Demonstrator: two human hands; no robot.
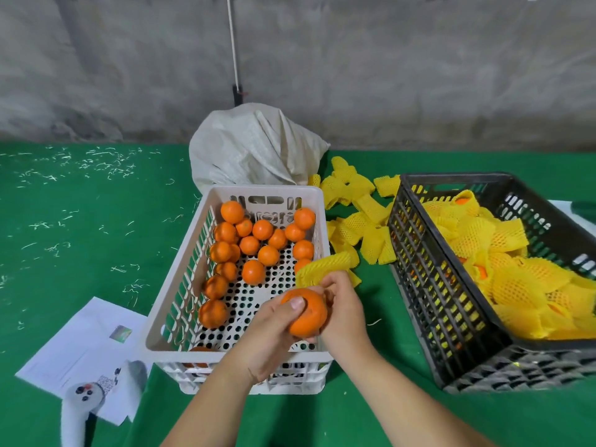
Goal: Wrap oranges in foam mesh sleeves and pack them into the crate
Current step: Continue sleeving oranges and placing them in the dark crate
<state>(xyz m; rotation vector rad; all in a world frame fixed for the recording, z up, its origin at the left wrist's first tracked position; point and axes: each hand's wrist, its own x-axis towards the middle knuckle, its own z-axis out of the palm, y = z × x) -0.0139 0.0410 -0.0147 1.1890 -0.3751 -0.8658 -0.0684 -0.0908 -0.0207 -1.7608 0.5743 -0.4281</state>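
My left hand (274,330) grips a bare orange (309,312) over the near right corner of the white crate (180,282), thumb on top of the fruit. My right hand (342,304) pinches a yellow foam mesh sleeve (322,266) just above the orange and touches the fruit's right side. The white crate holds several unwrapped oranges (254,243). To the right, the black crate (435,285) is filled with several oranges wrapped in yellow sleeves (522,279).
Loose yellow sleeves (358,208) lie on the green table between the two crates. A white woven sack (254,146) stands behind the white crate. Papers (80,350) and a white controller (80,411) lie at the near left.
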